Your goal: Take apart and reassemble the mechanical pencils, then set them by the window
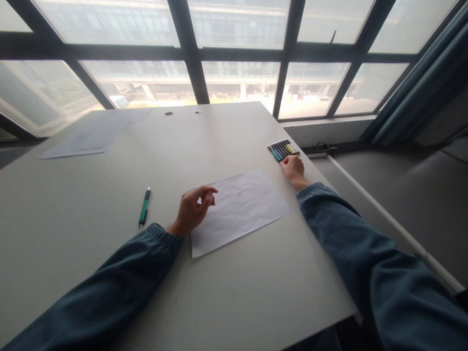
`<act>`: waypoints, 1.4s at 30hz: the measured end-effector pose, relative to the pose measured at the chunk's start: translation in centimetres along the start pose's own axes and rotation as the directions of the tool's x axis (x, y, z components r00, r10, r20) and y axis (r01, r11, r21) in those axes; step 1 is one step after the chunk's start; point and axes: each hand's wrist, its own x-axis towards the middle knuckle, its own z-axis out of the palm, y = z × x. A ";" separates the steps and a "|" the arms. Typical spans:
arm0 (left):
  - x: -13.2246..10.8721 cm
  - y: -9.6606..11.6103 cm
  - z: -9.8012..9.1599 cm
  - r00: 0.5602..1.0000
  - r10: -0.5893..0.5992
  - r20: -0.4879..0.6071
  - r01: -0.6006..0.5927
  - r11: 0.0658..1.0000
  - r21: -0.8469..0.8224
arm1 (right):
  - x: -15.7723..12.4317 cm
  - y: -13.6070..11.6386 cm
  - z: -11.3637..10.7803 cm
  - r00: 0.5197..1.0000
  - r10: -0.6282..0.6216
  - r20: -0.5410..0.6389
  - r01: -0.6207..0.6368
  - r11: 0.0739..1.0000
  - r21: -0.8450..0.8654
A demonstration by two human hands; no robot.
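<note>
A white sheet of paper (248, 209) with faint pencil-like lines lies at an angle on the white table. Over its left part is my left hand (195, 207), fingers curled in and thumb near the index finger, with nothing visible between them. To the left a green and black pen (145, 207) lies by itself. My right hand (293, 170) is at the table's right edge, closed at the near ends of a row of pens (281, 149). Its fingertips seem to pinch one pen there, though they are partly hidden. Green, blue, black and yellow show on the row.
More sheets of paper (84, 136) lie at the table's far left. Two round fittings (168, 113) are set near the back edge. Large windows (241, 83) stand behind the table (183, 156), and a blue curtain (420, 87) hangs at right. A cable (323, 146) lies beyond the right edge.
</note>
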 end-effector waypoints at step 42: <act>-0.1 -0.3 -0.2 0.998 0.015 0.062 -0.016 1.000 0.007 | -0.5 0.0 -0.2 0.997 -0.069 0.028 0.069 0.998 -0.001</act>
